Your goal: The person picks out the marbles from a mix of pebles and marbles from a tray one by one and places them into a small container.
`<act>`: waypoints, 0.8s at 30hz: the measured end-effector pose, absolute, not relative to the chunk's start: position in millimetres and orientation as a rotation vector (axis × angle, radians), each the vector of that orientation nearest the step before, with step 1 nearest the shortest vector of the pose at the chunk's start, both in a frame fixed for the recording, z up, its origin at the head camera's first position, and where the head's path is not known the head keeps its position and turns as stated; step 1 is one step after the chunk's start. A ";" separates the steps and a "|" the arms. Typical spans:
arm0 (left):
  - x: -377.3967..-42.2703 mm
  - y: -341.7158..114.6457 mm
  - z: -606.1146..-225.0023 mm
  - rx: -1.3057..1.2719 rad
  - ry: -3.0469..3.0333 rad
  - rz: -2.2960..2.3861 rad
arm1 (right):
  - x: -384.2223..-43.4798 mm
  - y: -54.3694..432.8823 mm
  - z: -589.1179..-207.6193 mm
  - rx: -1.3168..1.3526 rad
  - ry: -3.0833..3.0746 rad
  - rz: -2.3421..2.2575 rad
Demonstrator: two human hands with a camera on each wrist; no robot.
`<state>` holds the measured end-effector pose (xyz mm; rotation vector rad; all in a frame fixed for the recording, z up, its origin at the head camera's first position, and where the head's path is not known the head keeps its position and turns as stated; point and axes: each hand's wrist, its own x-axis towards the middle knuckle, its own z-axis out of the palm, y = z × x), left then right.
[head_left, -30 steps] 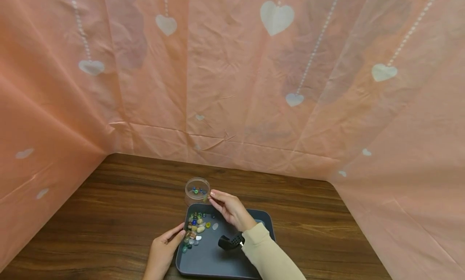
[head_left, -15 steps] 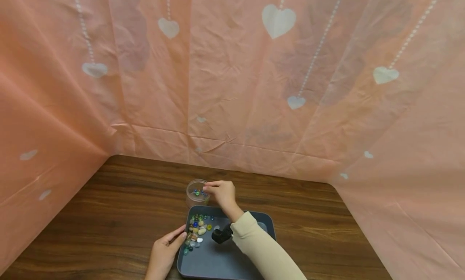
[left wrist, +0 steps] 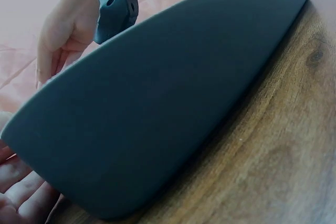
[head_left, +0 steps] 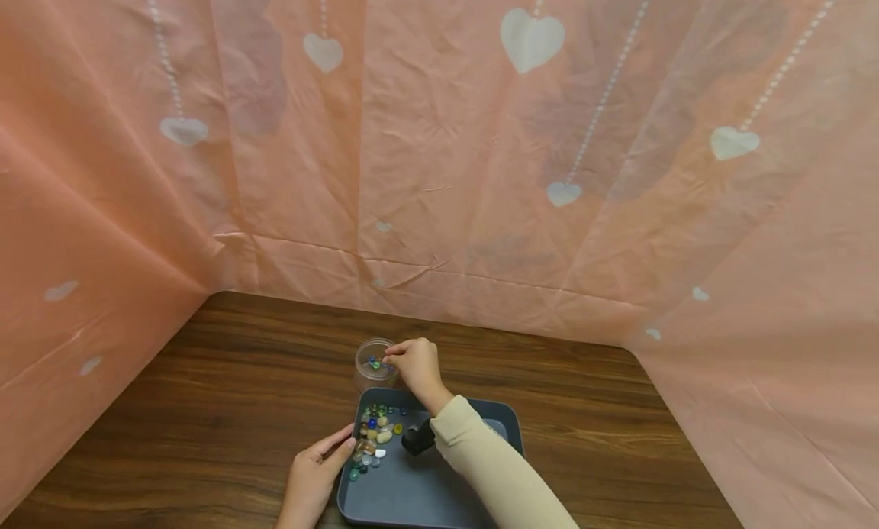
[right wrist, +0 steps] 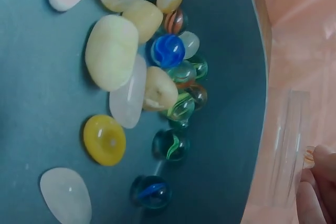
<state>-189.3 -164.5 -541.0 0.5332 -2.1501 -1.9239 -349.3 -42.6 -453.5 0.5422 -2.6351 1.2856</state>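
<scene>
My right hand point(head_left: 419, 365) reaches over the rim of a clear round jar point(head_left: 364, 376). Its thumb and fingertips pinch a small clear marble with orange streaks point(right wrist: 309, 157), seen beside the jar's wall in the right wrist view. Several coloured marbles point(head_left: 375, 363) lie inside the jar. My left hand point(head_left: 312, 468) holds the left wall of a dark grey tray point(head_left: 426, 495), thumb at the rim. Marbles and smooth stones crowd the tray's left side, among them a blue marble point(right wrist: 168, 51), a yellow flattened piece point(right wrist: 105, 140) and a pale stone point(right wrist: 112, 53).
The tray and jar stand close together on a dark wood-grain table point(head_left: 206, 407). A pink curtain point(head_left: 439, 170) with white hearts surrounds the table at the back and sides. A black wrist camera point(head_left: 417, 439) hangs over the tray beneath my right sleeve point(head_left: 494, 460).
My right hand has risen from beside the jar's right edge to over its rim, fingertips now pointing into the opening. The left hand stays on the tray's wall.
</scene>
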 end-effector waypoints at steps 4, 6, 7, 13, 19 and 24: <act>-189.3 -163.2 -540.3 0.527 -2.136 -1.941 | -350.3 -41.2 -454.5 0.557 -2.624 1.272; -189.3 -163.1 -540.1 0.530 -2.131 -1.947 | -349.8 -40.3 -453.6 0.550 -2.618 1.281; -189.3 -163.1 -539.9 0.531 -2.130 -1.947 | -349.5 -39.8 -453.2 0.540 -2.618 1.291; -189.8 -163.5 -538.7 0.543 -2.123 -1.940 | -347.8 -37.7 -451.5 0.499 -2.633 1.311; -189.5 -163.9 -538.7 0.543 -2.142 -1.923 | -346.0 -31.9 -453.3 0.498 -2.617 1.400; -188.6 -163.5 -538.5 0.549 -2.144 -1.930 | -340.7 -18.2 -457.6 0.422 -2.587 1.572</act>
